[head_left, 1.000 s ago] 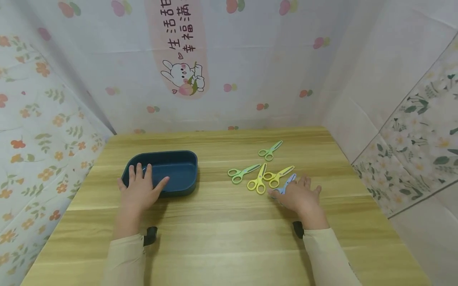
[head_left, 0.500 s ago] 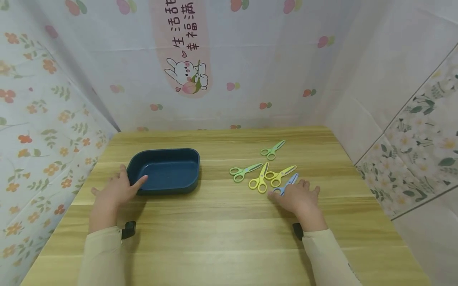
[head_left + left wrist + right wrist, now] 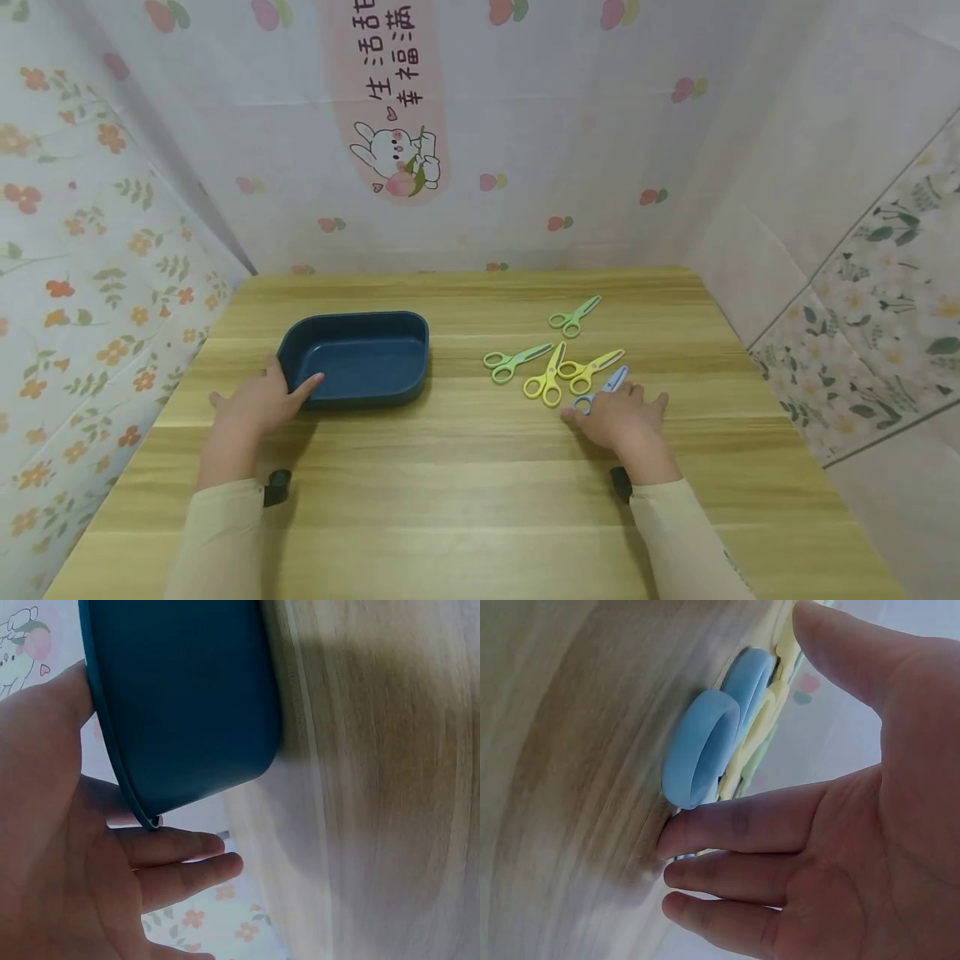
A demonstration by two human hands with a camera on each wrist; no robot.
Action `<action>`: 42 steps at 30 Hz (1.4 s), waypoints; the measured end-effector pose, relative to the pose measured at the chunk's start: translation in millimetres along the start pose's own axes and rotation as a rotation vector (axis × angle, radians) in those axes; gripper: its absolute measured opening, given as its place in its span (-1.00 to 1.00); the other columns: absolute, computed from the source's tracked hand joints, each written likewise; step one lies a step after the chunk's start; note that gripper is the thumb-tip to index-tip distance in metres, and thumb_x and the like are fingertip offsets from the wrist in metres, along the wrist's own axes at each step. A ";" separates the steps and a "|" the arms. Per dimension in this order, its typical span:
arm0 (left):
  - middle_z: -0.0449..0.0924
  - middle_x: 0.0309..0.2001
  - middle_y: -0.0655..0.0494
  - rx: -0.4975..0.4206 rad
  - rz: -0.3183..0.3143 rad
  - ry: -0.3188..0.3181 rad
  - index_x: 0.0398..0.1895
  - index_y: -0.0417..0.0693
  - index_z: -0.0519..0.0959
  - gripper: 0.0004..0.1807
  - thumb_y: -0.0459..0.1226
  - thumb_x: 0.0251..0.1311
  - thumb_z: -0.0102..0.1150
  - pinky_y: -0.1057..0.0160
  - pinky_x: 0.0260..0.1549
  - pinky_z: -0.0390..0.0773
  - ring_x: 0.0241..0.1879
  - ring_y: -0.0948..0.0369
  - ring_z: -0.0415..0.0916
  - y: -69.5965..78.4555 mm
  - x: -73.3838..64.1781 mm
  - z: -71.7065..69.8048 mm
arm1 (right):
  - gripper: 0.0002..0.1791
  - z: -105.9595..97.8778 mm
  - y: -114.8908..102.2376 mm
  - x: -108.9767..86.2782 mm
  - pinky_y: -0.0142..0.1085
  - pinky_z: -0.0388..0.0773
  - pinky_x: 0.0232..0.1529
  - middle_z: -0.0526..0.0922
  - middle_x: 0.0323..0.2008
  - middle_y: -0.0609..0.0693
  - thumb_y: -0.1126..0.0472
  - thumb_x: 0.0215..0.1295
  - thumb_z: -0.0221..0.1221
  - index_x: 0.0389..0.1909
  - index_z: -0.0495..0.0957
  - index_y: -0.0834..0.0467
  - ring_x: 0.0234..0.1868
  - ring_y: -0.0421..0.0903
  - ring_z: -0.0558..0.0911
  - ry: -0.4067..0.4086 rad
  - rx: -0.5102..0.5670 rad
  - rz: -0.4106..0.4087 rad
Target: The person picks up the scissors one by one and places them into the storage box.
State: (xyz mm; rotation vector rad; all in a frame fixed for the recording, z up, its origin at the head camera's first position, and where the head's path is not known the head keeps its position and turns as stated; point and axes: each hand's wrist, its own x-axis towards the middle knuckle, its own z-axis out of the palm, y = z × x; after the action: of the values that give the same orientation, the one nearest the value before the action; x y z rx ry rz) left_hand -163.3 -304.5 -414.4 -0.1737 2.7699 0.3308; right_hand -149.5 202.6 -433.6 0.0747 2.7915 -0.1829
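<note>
In the head view, my left hand (image 3: 251, 408) is at the front left corner of a dark blue rectangular box (image 3: 367, 404). Its thumb lies over the rim and the other fingers reach along the left end. The left wrist view shows these fingers fairly straight beside the box wall (image 3: 180, 712). My right hand (image 3: 618, 417) rests by a pair of blue scissors (image 3: 615, 380), partly covering them. Seen from the right wrist, its straight fingertips touch down beside the blue handle loops (image 3: 694, 750), with the thumb held apart above.
Left of the blue scissors lie two yellow pairs of scissors (image 3: 545, 386) and a green pair (image 3: 501, 367). Another green pair (image 3: 573, 318) lies farther back. The wooden table (image 3: 450, 500) ends at a patterned cloth backdrop (image 3: 585, 150), with cloth on both sides.
My left hand has drawn back from over the box to its left end, and the box has shifted slightly right. The right hand has stayed by the blue scissors.
</note>
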 end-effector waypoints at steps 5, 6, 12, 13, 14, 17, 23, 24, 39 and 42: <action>0.17 0.49 -0.64 0.020 0.002 0.004 0.62 -0.60 -0.30 0.44 0.63 0.33 -0.54 -0.85 0.23 -0.20 0.43 -0.61 0.19 9.1 -1.3 4.6 | -0.03 -1.3 -0.7 -1.0 0.69 -0.07 0.42 0.23 0.43 0.75 -0.48 0.50 -0.02 0.27 0.61 0.40 0.54 0.61 0.21 -0.020 -0.005 0.003; 0.15 0.50 -0.63 0.022 0.005 0.005 0.62 -0.60 -0.30 0.44 0.63 0.33 -0.55 -0.85 0.23 -0.21 0.44 -0.61 0.18 10.7 -1.0 6.1 | -0.03 -1.1 -0.6 -1.0 0.69 -0.07 0.42 0.23 0.42 0.74 -0.47 0.50 -0.03 0.27 0.61 0.40 0.54 0.61 0.21 -0.023 -0.004 0.005; 0.11 0.55 -0.61 0.021 0.013 0.028 0.64 -0.57 -0.28 0.44 0.63 0.32 -0.54 -0.83 0.27 -0.23 0.45 -0.60 0.20 23.5 -0.9 15.5 | -0.06 1.8 0.6 -0.9 0.69 -0.10 0.42 0.22 0.42 0.75 -0.44 0.51 -0.03 0.30 0.58 0.40 0.56 0.61 0.16 -0.042 0.010 0.013; 0.11 0.55 -0.61 0.022 0.013 0.031 0.63 -0.58 -0.27 0.43 0.63 0.33 -0.53 -0.83 0.27 -0.22 0.44 -0.59 0.22 25.7 -1.9 17.0 | -0.07 2.3 1.0 -0.8 0.70 -0.10 0.42 0.22 0.41 0.75 -0.43 0.52 -0.03 0.31 0.58 0.39 0.56 0.61 0.16 -0.043 0.009 0.011; 0.11 0.55 -0.60 0.025 0.014 0.031 0.63 -0.59 -0.27 0.42 0.62 0.34 -0.51 -0.83 0.28 -0.21 0.44 -0.58 0.23 27.5 -2.8 18.5 | -0.08 2.7 1.4 -0.7 0.70 -0.09 0.41 0.22 0.41 0.75 -0.42 0.52 -0.02 0.32 0.58 0.38 0.56 0.61 0.16 -0.045 0.009 0.008; 0.10 0.56 -0.59 0.030 0.017 0.028 0.63 -0.60 -0.25 0.43 0.62 0.34 -0.51 -0.82 0.28 -0.20 0.45 -0.56 0.25 33.6 -8.2 20.8 | -0.10 3.9 2.5 -0.8 0.70 -0.09 0.41 0.24 0.40 0.75 -0.41 0.51 0.00 0.33 0.58 0.36 0.55 0.61 0.17 -0.052 0.012 0.002; 0.11 0.56 -0.57 0.054 0.034 0.016 0.63 -0.60 -0.23 0.47 0.66 0.28 -0.48 -0.79 0.32 -0.16 0.52 -0.50 0.18 47.1 -17.3 17.1 | -0.07 0.4 3.8 -1.9 0.71 -0.09 0.40 0.25 0.41 0.73 -0.40 0.50 0.02 0.30 0.57 0.43 0.55 0.61 0.16 -0.049 0.013 -0.004; 0.13 0.56 -0.56 0.054 0.039 0.017 0.63 -0.59 -0.23 0.48 0.66 0.28 -0.46 -0.78 0.33 -0.15 0.52 -0.49 0.17 49.5 -17.7 16.2 | -0.07 -1.1 3.8 -1.8 0.71 -0.10 0.40 0.25 0.41 0.73 -0.40 0.50 0.02 0.31 0.56 0.43 0.55 0.61 0.16 -0.045 0.015 -0.004; 0.15 0.59 -0.49 0.038 0.091 0.009 0.66 -0.53 -0.19 0.49 0.66 0.24 -0.24 -0.73 0.38 -0.11 0.56 -0.41 0.19 70.4 -22.1 13.0 | -0.11 2.0 0.0 -0.5 0.56 0.34 0.19 0.47 0.15 0.62 -0.43 0.39 0.17 0.00 0.67 0.44 0.26 0.53 0.43 0.088 0.047 0.074; 0.09 0.62 -0.47 0.023 0.122 0.011 0.70 -0.42 -0.31 0.51 0.68 0.19 -0.22 -0.75 0.36 -0.10 0.53 -0.41 0.26 65.5 -16.1 14.2 | -0.21 0.8 1.6 -1.6 0.52 0.36 0.17 0.51 0.09 0.59 -0.37 0.38 0.22 -0.13 0.68 0.40 0.21 0.51 0.47 0.104 0.046 0.076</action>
State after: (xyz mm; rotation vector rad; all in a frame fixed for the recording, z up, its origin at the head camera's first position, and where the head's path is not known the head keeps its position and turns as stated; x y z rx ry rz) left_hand -154.2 -236.5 -408.2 0.0000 2.8008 0.3288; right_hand -147.6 204.0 -434.0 0.2061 2.8825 -0.2306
